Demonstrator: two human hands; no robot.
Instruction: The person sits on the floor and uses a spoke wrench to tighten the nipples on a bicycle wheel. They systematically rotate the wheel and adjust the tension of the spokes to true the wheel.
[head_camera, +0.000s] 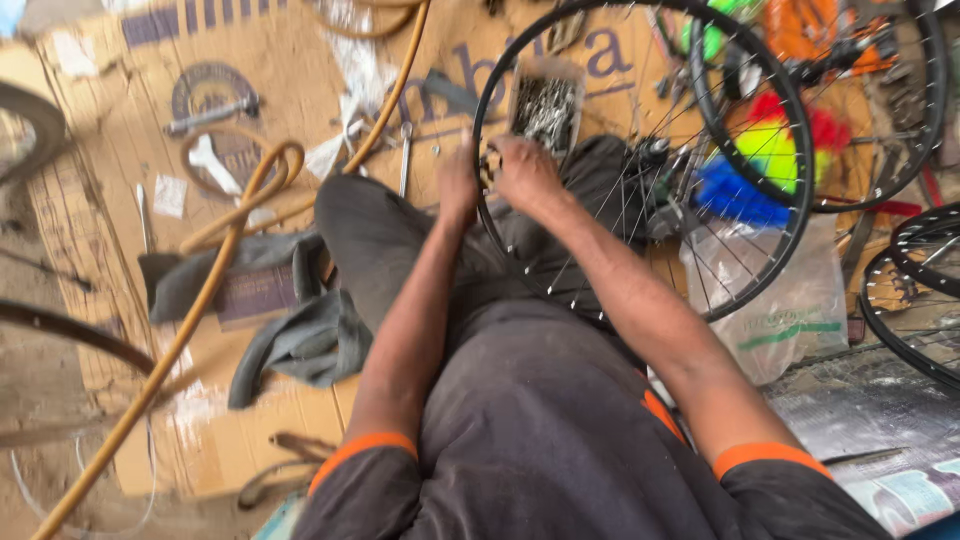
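A black spoked bicycle wheel (790, 130) rests across my lap, its hub (650, 160) to the right of my hands. My left hand (458, 185) grips the rim at its left edge. Right beside it, my right hand (525, 172) is closed on something small at the rim; what it is I cannot make out. Just beyond my hands stands a small box of metal spokes or nipples (545, 108).
Flattened cardboard (120, 170) covers the ground, with wrenches (212, 112), a yellow hose (215, 270) and a grey cloth (300, 335) on it. More wheels (925, 290) lie right, beside a plastic bag (790, 310) and bright spoke decorations (770, 150).
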